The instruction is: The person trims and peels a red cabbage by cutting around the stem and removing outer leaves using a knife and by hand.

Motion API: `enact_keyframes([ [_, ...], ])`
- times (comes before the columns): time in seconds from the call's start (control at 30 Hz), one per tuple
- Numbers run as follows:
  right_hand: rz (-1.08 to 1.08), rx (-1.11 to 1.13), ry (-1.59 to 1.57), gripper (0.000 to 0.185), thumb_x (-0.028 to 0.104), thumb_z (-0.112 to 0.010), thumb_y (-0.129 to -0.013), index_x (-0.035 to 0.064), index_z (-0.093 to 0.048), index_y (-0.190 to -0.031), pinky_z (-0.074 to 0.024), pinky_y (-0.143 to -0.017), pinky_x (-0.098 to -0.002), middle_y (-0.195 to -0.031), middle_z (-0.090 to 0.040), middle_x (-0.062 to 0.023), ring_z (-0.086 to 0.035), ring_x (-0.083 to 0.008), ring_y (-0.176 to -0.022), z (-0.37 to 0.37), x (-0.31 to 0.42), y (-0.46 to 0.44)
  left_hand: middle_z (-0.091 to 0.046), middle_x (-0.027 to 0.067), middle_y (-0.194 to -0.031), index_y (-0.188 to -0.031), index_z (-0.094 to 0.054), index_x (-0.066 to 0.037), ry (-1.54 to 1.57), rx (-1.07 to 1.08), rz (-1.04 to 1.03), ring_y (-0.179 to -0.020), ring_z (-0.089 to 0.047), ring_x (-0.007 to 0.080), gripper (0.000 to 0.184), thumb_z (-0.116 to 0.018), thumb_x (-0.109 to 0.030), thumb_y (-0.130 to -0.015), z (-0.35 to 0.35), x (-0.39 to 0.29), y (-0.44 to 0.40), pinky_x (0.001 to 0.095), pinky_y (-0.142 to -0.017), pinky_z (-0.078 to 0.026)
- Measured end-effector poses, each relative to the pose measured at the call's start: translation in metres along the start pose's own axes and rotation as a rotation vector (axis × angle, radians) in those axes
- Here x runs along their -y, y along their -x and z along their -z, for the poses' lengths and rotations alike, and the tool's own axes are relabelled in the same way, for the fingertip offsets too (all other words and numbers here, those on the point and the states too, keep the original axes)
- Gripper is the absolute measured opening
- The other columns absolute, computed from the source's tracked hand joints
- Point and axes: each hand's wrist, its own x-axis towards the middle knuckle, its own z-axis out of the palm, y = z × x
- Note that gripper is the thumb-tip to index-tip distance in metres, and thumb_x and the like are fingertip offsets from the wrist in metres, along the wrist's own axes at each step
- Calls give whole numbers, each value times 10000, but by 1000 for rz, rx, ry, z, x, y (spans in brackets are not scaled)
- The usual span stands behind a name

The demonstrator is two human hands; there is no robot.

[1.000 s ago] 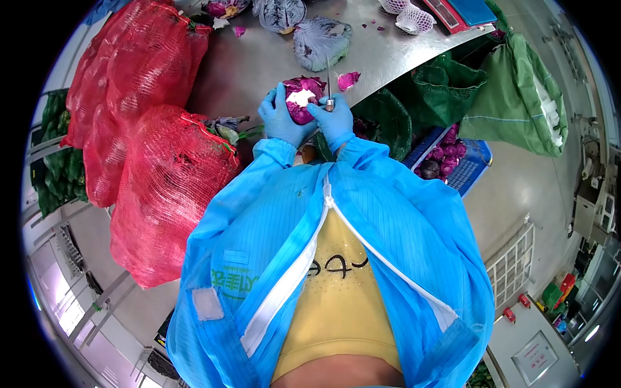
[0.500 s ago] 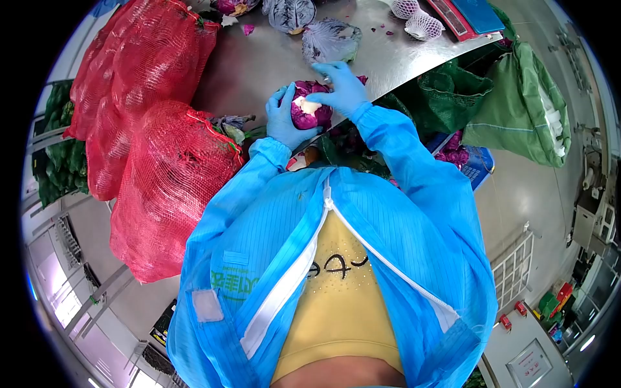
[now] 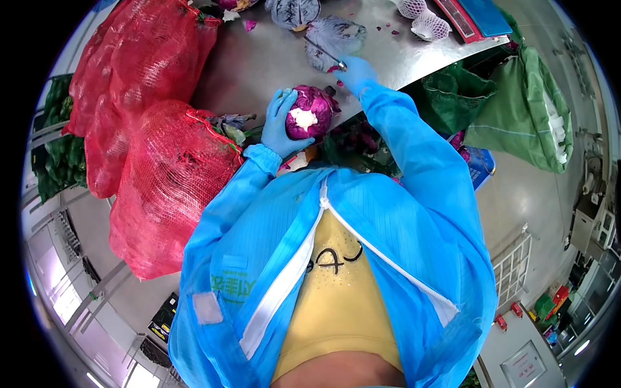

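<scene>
My left hand (image 3: 279, 124), in a blue glove, is wrapped round the left side of a red cabbage (image 3: 317, 107) at the metal table's near edge. Its pale cut stem end faces up towards me. Farther forward and to the right, my gloved right hand (image 3: 356, 75) is closed on a small knife (image 3: 325, 53). The thin dark blade points away to the upper left, over a loose greyish-purple outer leaf (image 3: 343, 39). Another discarded leaf (image 3: 292, 13) lies behind it.
Red mesh sacks (image 3: 171, 187) crowd the left side. A metal table (image 3: 249, 58) stretches ahead, with purple scraps and white foam nets (image 3: 430, 26). A blue and red scale-like device (image 3: 475, 19) stands at back right. Green sacks (image 3: 521, 116) and a blue crate (image 3: 480, 165) are at right.
My right hand has left the cabbage, moving forward and right, and the knife now shows in it. The cabbage stays in my left hand, its stem end now more exposed.
</scene>
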Motion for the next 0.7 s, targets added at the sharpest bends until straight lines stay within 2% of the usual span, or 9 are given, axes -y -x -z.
enact_keyframes([
  [0.03,173,-82,58,497,491,-678,-708,114,-638,-1029,-468,-807,-403,-1012,-604,-149,-584,-314,-951,-5,-4,4,-319,162,-1380,-1371,-332,-98,0,-9,-20,-1319,-260,347,1050,-850,-240,-468,1,2,1,427,-1092,-265],
  [0.07,176,-77,60,497,491,-678,-708,114,-638,-1029,-468,-807,-403,-1012,-604,-149,-584,-314,-951,-11,-8,6,-319,162,-1380,-1371,-332,-98,0,-12,-14,-1319,-260,347,1050,-850,-240,-468,0,4,1,427,-1092,-265],
  [0.13,390,-67,-116,630,552,-697,-663,94,-616,-1088,-449,-862,-389,-1076,-571,-172,-559,-322,-1002,-6,17,36,-331,147,-1372,-1372,-322,-129,18,-7,3,-1316,-245,361,1069,-856,-220,-451,-2,2,2,441,-1083,-273],
  [0.17,417,23,-114,698,560,-724,-638,112,-582,-1154,-442,-856,-372,-1102,-551,-150,-549,-304,-1009,1,28,47,-332,156,-1368,-1373,-322,-128,10,-1,-9,-1313,-249,362,1067,-853,-217,-453,-1,-1,-1,439,-1082,-275],
  [0.27,456,164,61,714,572,-720,-629,94,-580,-1142,-442,-859,-378,-1071,-553,-153,-556,-311,-989,2,37,51,-329,167,-1368,-1376,-318,-119,20,16,31,-1311,-251,364,1072,-852,-217,-452,-1,0,-2,435,-1081,-277],
  [0.43,482,167,46,599,540,-698,-646,102,-620,-1048,-447,-844,-415,-1031,-582,-167,-569,-334,-963,9,43,50,-304,178,-1376,-1381,-294,-93,-31,33,33,-1300,-277,355,1092,-848,-248,-454,-1,0,-4,426,-1084,-275],
  [0.53,510,171,231,450,455,-678,-695,113,-623,-982,-478,-767,-425,-950,-614,-138,-601,-320,-882,11,48,54,-313,180,-1375,-1369,-311,-88,-8,63,85,-1300,-268,366,1064,-843,-250,-462,-2,1,-5,430,-1080,-277],
  [0.6,620,34,455,303,369,-643,-745,121,-619,-917,-497,-695,-425,-889,-632,-99,-620,-302,-815,3,47,55,-320,179,-1375,-1362,-324,-85,16,84,125,-1308,-251,377,1045,-839,-252,-468,-1,0,-8,433,-1080,-275],
  [0.7,619,-36,504,344,321,-631,-762,177,-592,-1071,-505,-679,-389,-928,-624,-72,-620,-258,-838,0,44,52,-326,178,-1377,-1355,-331,-86,-17,83,58,-1308,-255,374,1031,-834,-261,-472,3,-7,-13,433,-1081,-271],
])
